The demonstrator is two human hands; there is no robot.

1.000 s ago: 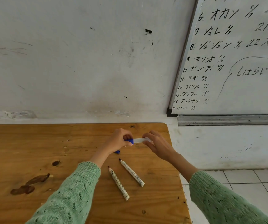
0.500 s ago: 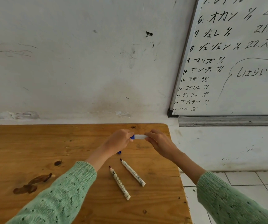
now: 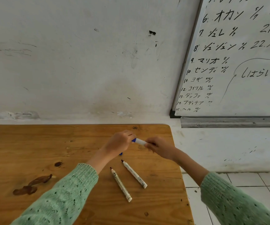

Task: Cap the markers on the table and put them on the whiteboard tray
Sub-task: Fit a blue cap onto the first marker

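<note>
A white marker with blue ends (image 3: pixel 140 141) is held between both hands above the wooden table (image 3: pixel 33 143). My left hand (image 3: pixel 118 142) is closed around its blue cap end, and my right hand (image 3: pixel 159 147) pinches the white barrel. A bit of blue (image 3: pixel 121 153) peeks out below my left hand; I cannot tell what it is. Two uncapped white markers with dark tips lie side by side on the table below the hands, one on the left (image 3: pixel 121 184) and one on the right (image 3: pixel 134 174). The metal whiteboard tray (image 3: pixel 228 122) runs under the whiteboard at the right.
The whiteboard (image 3: pixel 244 62) carries black handwriting and hangs on a scuffed white wall. The table's right edge ends near the tray, with tiled floor (image 3: pixel 244 181) beyond it. Dark brown stains (image 3: pixel 31 185) mark the table at the left.
Both hands have stayed over the table's far right part, with the marker still between them. My right hand has shifted slightly right and down, and the marker now tilts a little.
</note>
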